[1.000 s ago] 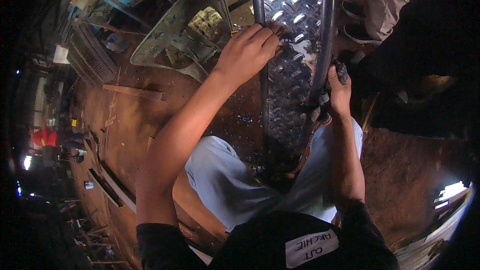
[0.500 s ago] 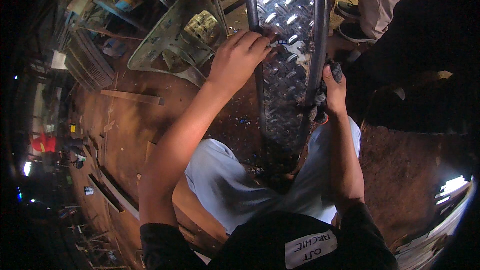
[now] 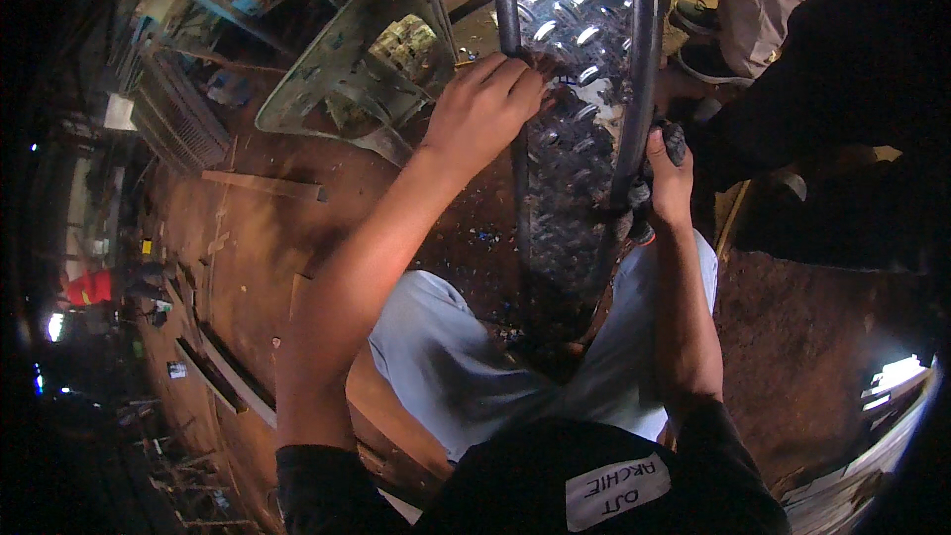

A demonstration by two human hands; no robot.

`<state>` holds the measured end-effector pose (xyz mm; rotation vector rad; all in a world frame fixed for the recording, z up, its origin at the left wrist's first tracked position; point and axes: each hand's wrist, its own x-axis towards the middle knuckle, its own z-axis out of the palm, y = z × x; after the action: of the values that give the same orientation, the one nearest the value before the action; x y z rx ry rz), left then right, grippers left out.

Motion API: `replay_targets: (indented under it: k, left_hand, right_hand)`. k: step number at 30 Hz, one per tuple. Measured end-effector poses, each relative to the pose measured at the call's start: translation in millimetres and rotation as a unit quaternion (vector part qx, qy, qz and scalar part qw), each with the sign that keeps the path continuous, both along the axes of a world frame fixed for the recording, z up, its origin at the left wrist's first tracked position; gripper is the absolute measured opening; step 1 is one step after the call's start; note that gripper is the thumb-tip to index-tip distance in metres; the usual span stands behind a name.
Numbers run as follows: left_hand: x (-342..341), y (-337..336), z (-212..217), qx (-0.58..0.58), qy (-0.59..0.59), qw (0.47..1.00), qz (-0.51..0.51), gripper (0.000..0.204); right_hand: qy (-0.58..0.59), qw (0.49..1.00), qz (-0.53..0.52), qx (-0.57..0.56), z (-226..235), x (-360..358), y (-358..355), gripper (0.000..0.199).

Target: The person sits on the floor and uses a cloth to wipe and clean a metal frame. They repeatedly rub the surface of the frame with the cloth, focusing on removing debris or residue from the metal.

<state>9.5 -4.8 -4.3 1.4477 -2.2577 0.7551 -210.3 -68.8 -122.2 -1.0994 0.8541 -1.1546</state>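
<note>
A long strip of metal tread plate (image 3: 580,149), edged by black rails, rises between my knees. Its far part is shiny silver; the near part looks dark and dirty. My left hand (image 3: 487,104) is closed over the left rail, its fingertips against the plate. A small reddish-brown bit shows by those fingers, too blurred to name. At the right rail (image 3: 649,50), my right hand (image 3: 674,178) is closed around a crumpled dark grey cloth (image 3: 639,200) with an orange edge. My right fingers are mostly hidden by the cloth and rail.
A greenish plastic chair (image 3: 327,89) lies tipped at the far left, near a grey slatted panel (image 3: 178,114). Another person's leg (image 3: 763,0) and dark shoes stand at the far right. Wood strips (image 3: 263,185) lie on the brown floor. A person in red (image 3: 89,287) is at the left.
My left hand has shifted slightly right and its fingers look more curled. In the picture, the plate and my right hand sit slightly further right. The right hand keeps its hold.
</note>
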Motion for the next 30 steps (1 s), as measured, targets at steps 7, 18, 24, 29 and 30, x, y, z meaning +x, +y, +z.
replay_targets:
  k: [7,18,24,29,30]
  left_hand:
    - [-4,4,-4,-0.006,0.128,0.991,0.032,0.007]
    - [-6,13,-6,-0.053,0.045,0.997,0.035,0.017]
    - [-7,14,1,-0.068,-0.031,0.996,0.04,0.015]
    - [-5,7,2,-0.083,-0.106,0.989,0.056,0.014]
    - [-6,5,1,-0.09,-0.115,0.988,0.057,0.015]
  right_hand:
    - [-0.048,0.997,-0.002,0.053,2,3,3,0.024]
    - [-0.079,0.995,0.026,0.057,-10,3,-2,0.025]
    - [-0.065,0.996,0.017,0.052,-5,3,-1,0.025]
    - [-0.044,0.999,0.01,0.03,-1,2,0,0.024]
    - [-0.046,0.999,0.014,0.024,-1,2,0,0.024]
